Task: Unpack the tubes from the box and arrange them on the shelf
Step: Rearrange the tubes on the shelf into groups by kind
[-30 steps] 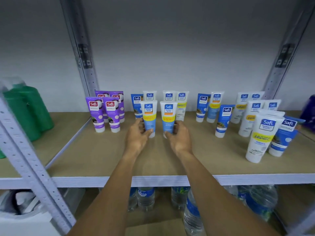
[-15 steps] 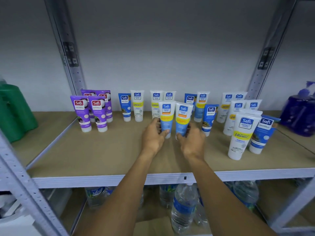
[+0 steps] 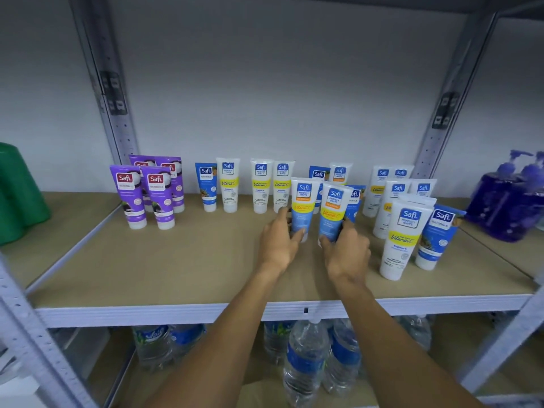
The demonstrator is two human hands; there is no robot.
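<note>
The shelf (image 3: 176,278) carries rows of tubes standing on their caps towards its back edge, with a looser cluster near its right end. Right of centre, the left hand (image 3: 278,245) is closed around the left blue tube (image 3: 303,210), and the right hand (image 3: 347,254) around the right blue tube (image 3: 332,214). Each tube rises upright above its fingers, gripped low near the cap. They look light, soft-walled and tippy, so the stiffer lower end seems the better hold.
</note>
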